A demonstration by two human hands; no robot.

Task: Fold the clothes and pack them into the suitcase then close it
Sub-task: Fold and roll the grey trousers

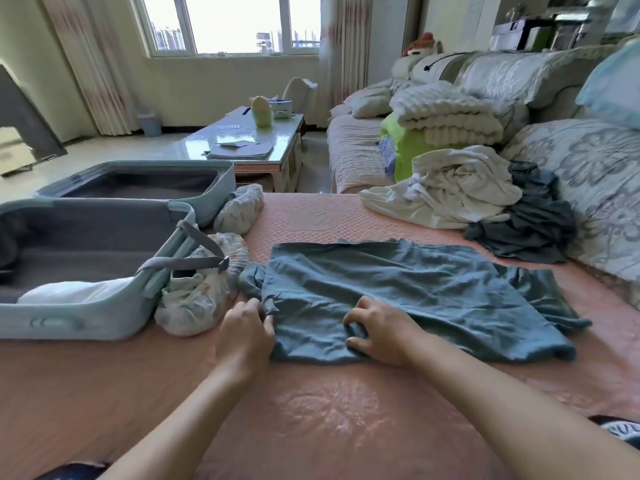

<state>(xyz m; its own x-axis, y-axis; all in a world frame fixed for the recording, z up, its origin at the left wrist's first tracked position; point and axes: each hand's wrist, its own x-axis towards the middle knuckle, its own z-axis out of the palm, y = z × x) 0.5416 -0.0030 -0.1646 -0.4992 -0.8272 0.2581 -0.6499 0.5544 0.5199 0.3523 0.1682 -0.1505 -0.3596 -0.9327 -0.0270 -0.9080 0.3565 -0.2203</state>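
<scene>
A teal-grey garment (408, 292) lies spread flat on the pink bed cover (311, 410), partly folded. My left hand (244, 336) pinches its near left edge. My right hand (379, 332) grips a bunch of the cloth at the near edge with curled fingers. To the left an open pale blue suitcase (79, 320) lies flat, with a folded white item (72, 291) in its near half and a grey strap (194, 261) hanging over its side. A heap of white clothes (446, 188) and dark grey clothes (530, 223) sits at the far right.
Two patterned cloth bundles (197, 299) (240, 207) lie between the suitcase and the garment. A sofa with folded blankets (446, 112) runs along the right. A glass coffee table (249, 140) stands beyond the bed.
</scene>
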